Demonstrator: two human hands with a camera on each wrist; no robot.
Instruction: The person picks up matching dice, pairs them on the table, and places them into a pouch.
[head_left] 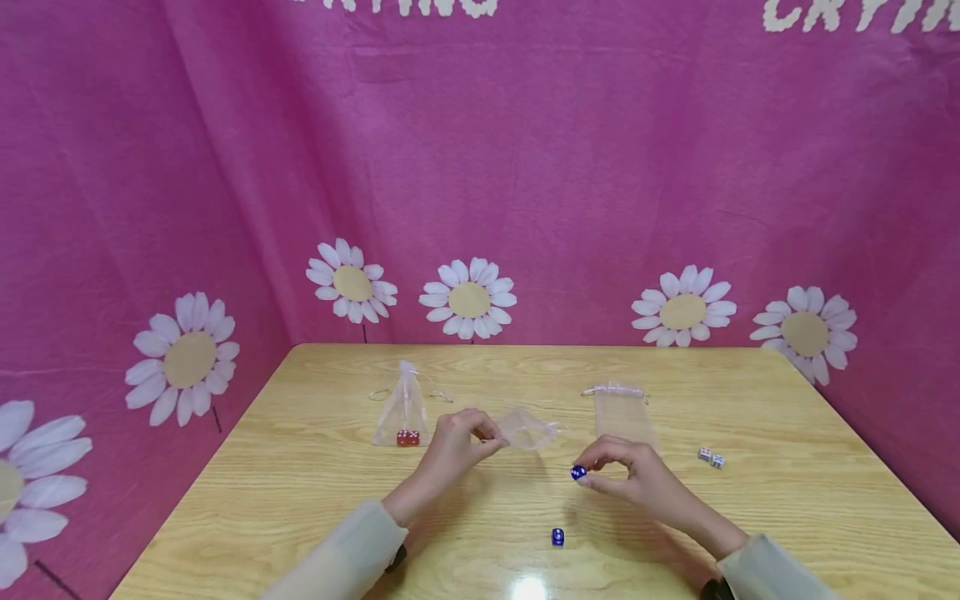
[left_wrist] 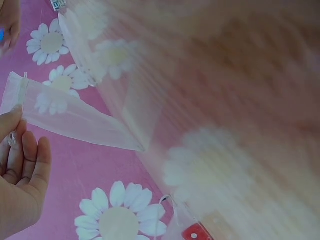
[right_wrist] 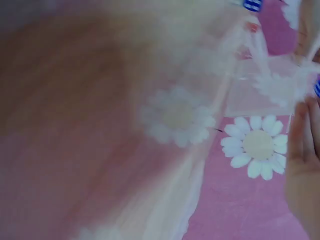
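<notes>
Cloth (head_left: 570,167) backs a wooden table (head_left: 262,467), left hand (head_left: 457,443) pinching a sheer bag (head_left: 527,428), right hand (head_left: 632,472) a blue die (head_left: 578,472).

A: Got R hand (right_wrist: 304,175)?
B: Yep, cut off at R edge, w/ blue die (right_wrist: 317,89) nr fingertips.
A: Else?
B: Sheer bag (right_wrist: 250,97), nr L hand (right_wrist: 306,30). 2nd blue die (right_wrist: 252,5) up top, partly cropped. Pink daisy cloth (right_wrist: 240,200) behind.

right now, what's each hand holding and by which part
Left hand: a sheer bag, pinched at an edge. Right hand: a blue die, between thumb and finger; exact faces unclear.
</notes>
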